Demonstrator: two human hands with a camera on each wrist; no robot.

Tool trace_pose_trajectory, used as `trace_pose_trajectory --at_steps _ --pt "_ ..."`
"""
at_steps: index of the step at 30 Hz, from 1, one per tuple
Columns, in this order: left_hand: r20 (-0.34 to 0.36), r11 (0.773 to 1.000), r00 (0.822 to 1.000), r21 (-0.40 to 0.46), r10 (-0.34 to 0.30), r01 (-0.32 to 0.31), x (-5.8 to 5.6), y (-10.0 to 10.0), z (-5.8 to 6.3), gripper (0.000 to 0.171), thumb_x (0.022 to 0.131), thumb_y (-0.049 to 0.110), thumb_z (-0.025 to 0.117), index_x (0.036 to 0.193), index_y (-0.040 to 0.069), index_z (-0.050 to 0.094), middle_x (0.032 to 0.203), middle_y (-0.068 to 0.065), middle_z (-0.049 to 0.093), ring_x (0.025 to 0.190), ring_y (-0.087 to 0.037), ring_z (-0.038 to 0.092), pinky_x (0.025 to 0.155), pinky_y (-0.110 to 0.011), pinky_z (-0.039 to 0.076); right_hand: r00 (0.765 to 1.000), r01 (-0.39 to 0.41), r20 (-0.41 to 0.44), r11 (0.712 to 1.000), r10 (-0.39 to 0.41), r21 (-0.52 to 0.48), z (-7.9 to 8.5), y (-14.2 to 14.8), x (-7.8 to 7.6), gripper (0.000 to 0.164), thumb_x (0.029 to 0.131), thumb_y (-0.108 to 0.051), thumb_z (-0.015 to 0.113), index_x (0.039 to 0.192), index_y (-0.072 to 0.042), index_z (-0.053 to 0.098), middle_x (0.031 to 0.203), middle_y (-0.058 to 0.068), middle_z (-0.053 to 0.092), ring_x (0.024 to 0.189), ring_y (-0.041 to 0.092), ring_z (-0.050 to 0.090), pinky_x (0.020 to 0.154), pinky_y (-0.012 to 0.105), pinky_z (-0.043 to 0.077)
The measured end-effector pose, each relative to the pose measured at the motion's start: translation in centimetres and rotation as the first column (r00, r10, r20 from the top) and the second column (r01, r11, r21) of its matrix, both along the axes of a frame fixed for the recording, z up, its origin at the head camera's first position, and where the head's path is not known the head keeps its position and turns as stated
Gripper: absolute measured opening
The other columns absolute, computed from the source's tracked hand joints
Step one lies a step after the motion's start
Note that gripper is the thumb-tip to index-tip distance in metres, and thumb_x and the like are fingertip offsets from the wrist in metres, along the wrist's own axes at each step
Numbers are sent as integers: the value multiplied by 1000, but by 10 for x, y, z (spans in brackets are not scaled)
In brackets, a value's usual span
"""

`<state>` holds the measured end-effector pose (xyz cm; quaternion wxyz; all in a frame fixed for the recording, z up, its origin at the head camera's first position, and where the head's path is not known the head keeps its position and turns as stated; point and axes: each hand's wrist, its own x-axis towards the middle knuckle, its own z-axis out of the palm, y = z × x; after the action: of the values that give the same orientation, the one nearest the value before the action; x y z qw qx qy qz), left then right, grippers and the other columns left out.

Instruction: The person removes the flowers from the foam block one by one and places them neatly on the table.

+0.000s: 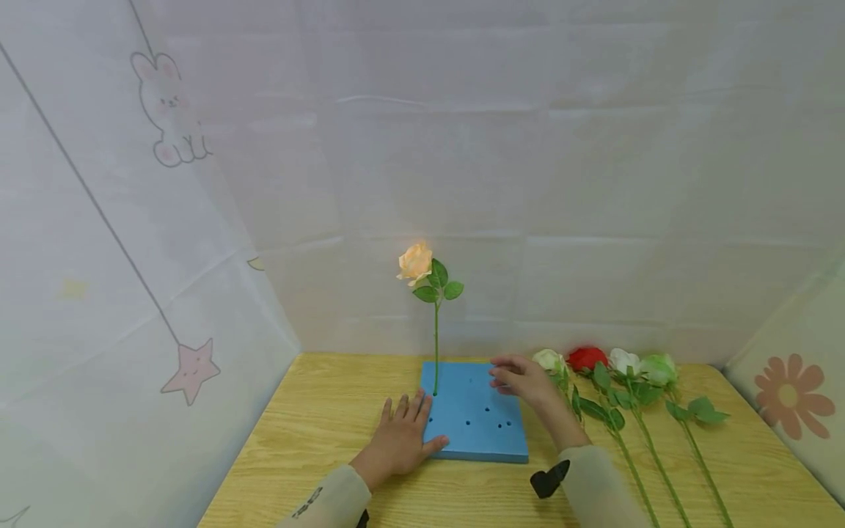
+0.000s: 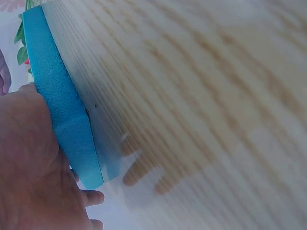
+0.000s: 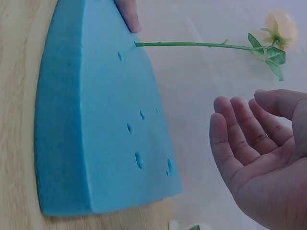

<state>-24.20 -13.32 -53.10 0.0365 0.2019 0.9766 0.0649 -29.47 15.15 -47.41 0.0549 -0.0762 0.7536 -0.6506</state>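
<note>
A blue foam board [image 1: 469,440] with several small holes lies flat on the table. One peach artificial rose [image 1: 416,264] stands upright in it, its green stem set in a hole near the left edge. My left hand [image 1: 401,440] lies with spread fingers on the board's left edge, the thumb on its front corner. Above the board's far right part hovers my right hand [image 1: 524,380], its fingers loosely bent and nothing between them. In the right wrist view, that palm [image 3: 268,158] shows bare, well apart from the rose stem [image 3: 192,44].
To the right of the board lie several artificial roses on the wooden table [image 1: 317,411]: a cream one [image 1: 549,360], a red one [image 1: 587,358], a white one [image 1: 623,361] and a pale green one [image 1: 658,369]. Their stems point toward the front edge. A pale cloth backdrop [image 1: 462,183] rises behind.
</note>
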Motion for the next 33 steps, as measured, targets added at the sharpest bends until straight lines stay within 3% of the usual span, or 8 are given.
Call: trace_pose_trajectory --at_steps 7,12,26,33 --pt "-5 1000 1000 -1 -2 2 -2 0 -2 93 97 78 28 164 15 18 170 -9 15 152 -41 23 119 -66 14 999 12 32 998 -10 -66 0 -12 -6 32 100 -14 67 129 -2 65 115 13 72 101 29 72 90 44 58" --pt "-9 1000 1000 -11 -1 1 -4 -1 -3 93 97 78 27 164 14 18 170 -9 15 152 -42 22 118 -67 13 999 -4 35 996 7 -89 1 -18 -11 35 99 -18 68 131 -4 64 118 11 71 104 28 71 92 44 57" --pt "-18 1000 1000 -20 6 -7 -4 0 -3 93 97 77 27 164 15 18 170 -8 15 152 -42 23 118 -67 14 995 -30 83 969 52 -246 -4 -35 -25 36 102 -16 64 135 -3 60 134 21 61 113 30 68 99 46 53" --pt "-15 1000 1000 -27 12 -12 -5 0 -7 94 96 79 25 165 16 17 170 -7 13 152 -41 22 118 -67 12 993 -61 78 963 85 -263 -9 -44 -29 39 102 -18 64 138 -3 58 139 26 56 116 32 67 100 45 53"
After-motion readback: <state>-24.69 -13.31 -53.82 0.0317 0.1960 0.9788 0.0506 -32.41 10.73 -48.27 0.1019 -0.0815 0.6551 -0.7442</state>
